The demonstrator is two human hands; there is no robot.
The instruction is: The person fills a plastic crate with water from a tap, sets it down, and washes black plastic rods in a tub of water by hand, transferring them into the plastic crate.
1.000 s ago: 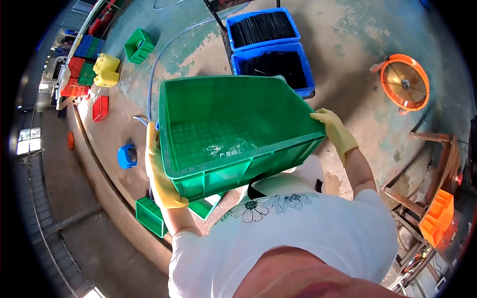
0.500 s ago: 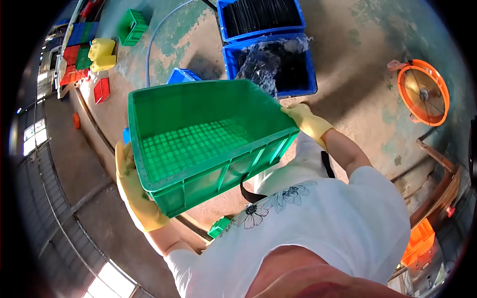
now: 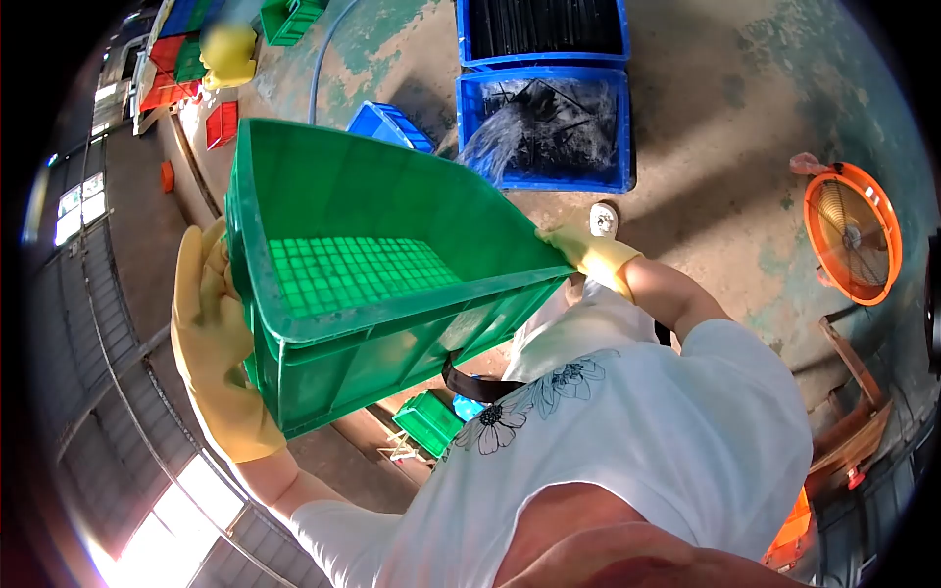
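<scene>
A large green plastic crate (image 3: 372,318) with a grid-patterned bottom is held up tilted in front of my body. My left hand (image 3: 216,333), in a yellow rubber glove, grips its left end; some fingertips are hidden behind the wall. In a matching glove, my right hand (image 3: 593,257) is closed on the crate's right end at the rim. Beyond the crate, water (image 3: 495,145) streams by the near left corner of a blue bin (image 3: 627,181). Black strip-like pieces (image 3: 564,122) lie in the bin under splashing water.
Another blue bin (image 3: 543,65) behind holds black strips. A smaller blue crate (image 3: 390,125) and a hose (image 3: 319,69) lie on the floor. An orange fan (image 3: 853,235) stands right. A yellow jug (image 3: 228,57), red crate (image 3: 222,125) and green crate (image 3: 428,423) are at left.
The green crate has shifted left and tipped further, both hands moving with it. Splashing has spread over the near blue bin. The view has turned slightly, and a shoe now shows.
</scene>
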